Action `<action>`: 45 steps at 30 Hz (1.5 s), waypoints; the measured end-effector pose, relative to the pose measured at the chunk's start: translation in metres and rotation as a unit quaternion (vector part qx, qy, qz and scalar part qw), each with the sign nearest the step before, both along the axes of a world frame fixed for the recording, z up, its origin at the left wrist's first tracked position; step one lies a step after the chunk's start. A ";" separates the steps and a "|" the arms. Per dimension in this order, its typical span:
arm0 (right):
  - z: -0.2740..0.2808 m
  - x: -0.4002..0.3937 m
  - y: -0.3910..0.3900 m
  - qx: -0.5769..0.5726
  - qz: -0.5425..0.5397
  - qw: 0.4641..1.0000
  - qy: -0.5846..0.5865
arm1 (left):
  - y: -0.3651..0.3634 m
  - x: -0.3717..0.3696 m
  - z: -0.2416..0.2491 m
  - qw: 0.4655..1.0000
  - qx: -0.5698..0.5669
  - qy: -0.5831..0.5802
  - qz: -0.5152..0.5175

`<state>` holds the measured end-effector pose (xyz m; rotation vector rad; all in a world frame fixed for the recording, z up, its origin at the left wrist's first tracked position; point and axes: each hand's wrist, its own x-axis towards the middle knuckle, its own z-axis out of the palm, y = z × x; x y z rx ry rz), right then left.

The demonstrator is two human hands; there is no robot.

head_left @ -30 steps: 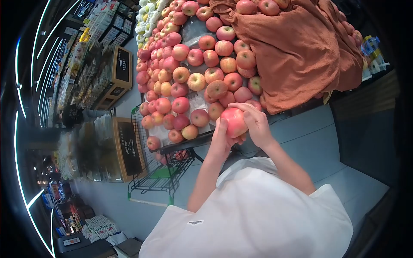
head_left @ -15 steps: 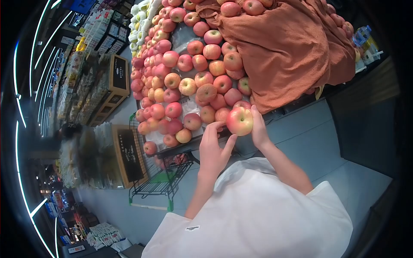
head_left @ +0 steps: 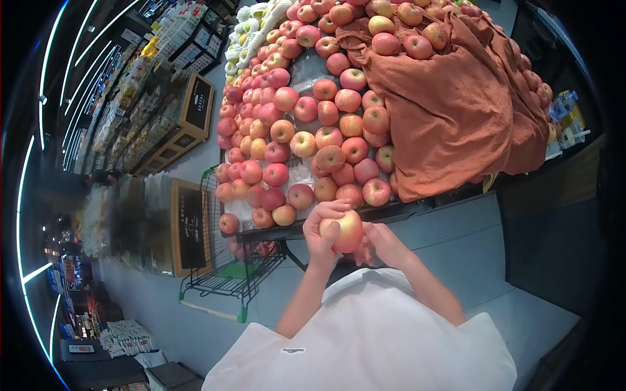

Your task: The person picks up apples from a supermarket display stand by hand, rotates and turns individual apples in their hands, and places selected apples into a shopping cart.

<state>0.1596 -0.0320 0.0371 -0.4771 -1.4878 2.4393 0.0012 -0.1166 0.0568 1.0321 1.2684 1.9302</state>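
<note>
A yellow-and-red apple [head_left: 349, 232] is held in front of my chest, just off the near edge of the display. My left hand [head_left: 319, 236] wraps round its left side, fingers over the top and thumb across the front. My right hand [head_left: 386, 246] presses against the lower right side of the same apple with curled fingers, partly hidden behind it. Beyond my hands, many red and yellow apples [head_left: 301, 144] lie in rows on the display stand. An orange-brown cloth [head_left: 450, 117] covers the stand's right part, with several apples resting on top of it.
A shopping cart [head_left: 218, 287] with a green seat flap stands left of the display, partly under its edge. Wooden-framed shelves [head_left: 175, 225] with packaged goods line the left. A plastic bottle [head_left: 562, 105] sits at the stand's far right. White foam-netted fruit [head_left: 251, 32] lies at the back left.
The apple has come down and closer to my chest, turned so its paler side shows. My left hand has closed round it; my right hand has moved lower. The view has shifted slightly.
</note>
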 end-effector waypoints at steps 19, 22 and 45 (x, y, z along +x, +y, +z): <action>0.001 -0.052 -0.012 0.409 -0.171 0.891 0.096 | -0.036 0.027 -0.012 0.839 -0.211 -0.500 0.046; -0.017 -0.061 -0.012 0.139 -0.206 0.967 0.050 | -0.031 0.045 -0.010 0.923 -0.178 -0.325 0.105; -0.066 -0.125 -0.011 -0.454 -0.100 0.882 0.081 | 0.009 -0.100 0.016 0.839 0.186 0.511 -0.040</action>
